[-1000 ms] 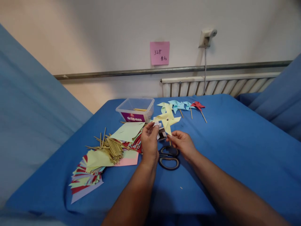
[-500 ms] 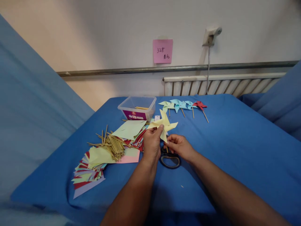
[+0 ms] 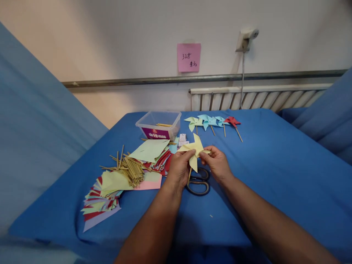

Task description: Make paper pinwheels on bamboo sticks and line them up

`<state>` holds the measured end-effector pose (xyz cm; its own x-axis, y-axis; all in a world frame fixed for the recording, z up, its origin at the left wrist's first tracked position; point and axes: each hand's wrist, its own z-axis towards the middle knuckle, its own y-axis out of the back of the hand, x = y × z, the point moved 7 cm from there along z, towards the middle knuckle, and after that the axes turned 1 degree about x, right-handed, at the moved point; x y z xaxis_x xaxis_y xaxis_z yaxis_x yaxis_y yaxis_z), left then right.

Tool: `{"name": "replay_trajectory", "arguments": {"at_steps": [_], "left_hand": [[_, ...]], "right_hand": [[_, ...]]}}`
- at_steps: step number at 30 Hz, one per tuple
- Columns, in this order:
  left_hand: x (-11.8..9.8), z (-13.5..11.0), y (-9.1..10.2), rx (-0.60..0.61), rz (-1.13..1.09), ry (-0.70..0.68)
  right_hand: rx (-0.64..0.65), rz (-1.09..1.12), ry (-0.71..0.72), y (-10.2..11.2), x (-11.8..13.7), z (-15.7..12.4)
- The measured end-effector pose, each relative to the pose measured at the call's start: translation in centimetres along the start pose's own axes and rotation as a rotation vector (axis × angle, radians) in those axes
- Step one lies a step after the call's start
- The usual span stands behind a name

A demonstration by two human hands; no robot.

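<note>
A pale yellow paper pinwheel (image 3: pixel 194 163) is held up between both hands over the middle of the table. My left hand (image 3: pixel 179 165) is closed round it, thumb near its centre; a thin stick (image 3: pixel 189 175) hangs below the blades. With thumb and fingers, my right hand (image 3: pixel 217 163) pinches the right-hand blade. Black-handled scissors (image 3: pixel 198 188) lie on the cloth just under the hands, their blades hidden. To the left are a heap of short wooden sticks (image 3: pixel 133 171) and a pale green paper sheet (image 3: pixel 150 150) on a coloured paper stack.
Behind the papers stands a clear plastic box (image 3: pixel 158 121) with sticks inside. Small white boxes (image 3: pixel 182 140) sit beside it. Several finished pinwheels (image 3: pixel 207 121) lie in a row at the back. Fanned coloured paper (image 3: pixel 101 205) rests front left on the blue tablecloth (image 3: pixel 275 176).
My right hand has moved up from the pinwheel's lower blade to its right blade. The pinwheel has turned slightly, and its stick now shows below my left hand.
</note>
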<state>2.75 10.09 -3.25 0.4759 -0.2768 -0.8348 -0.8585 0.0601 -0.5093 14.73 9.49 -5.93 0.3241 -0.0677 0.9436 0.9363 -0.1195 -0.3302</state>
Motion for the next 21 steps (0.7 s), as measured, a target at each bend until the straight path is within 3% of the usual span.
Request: {"name": "replay_trajectory", "arguments": {"at_steps": [7, 12, 21], "left_hand": [[-0.3, 0.1, 0.4, -0.051, -0.075, -0.018], [0.3, -0.2, -0.1, -0.006, -0.095, 0.078], [0.2, -0.5, -0.7, 0.021, -0.109, 0.084]], "right_hand": [[0.104, 0.084, 0.057, -1.2, 1.1, -0.4], [0.046, 0.008, 0.081, -0.8, 1.3, -0.3], [0.058, 0.143, -0.03, -0.6, 0.5, -0.1]]}}
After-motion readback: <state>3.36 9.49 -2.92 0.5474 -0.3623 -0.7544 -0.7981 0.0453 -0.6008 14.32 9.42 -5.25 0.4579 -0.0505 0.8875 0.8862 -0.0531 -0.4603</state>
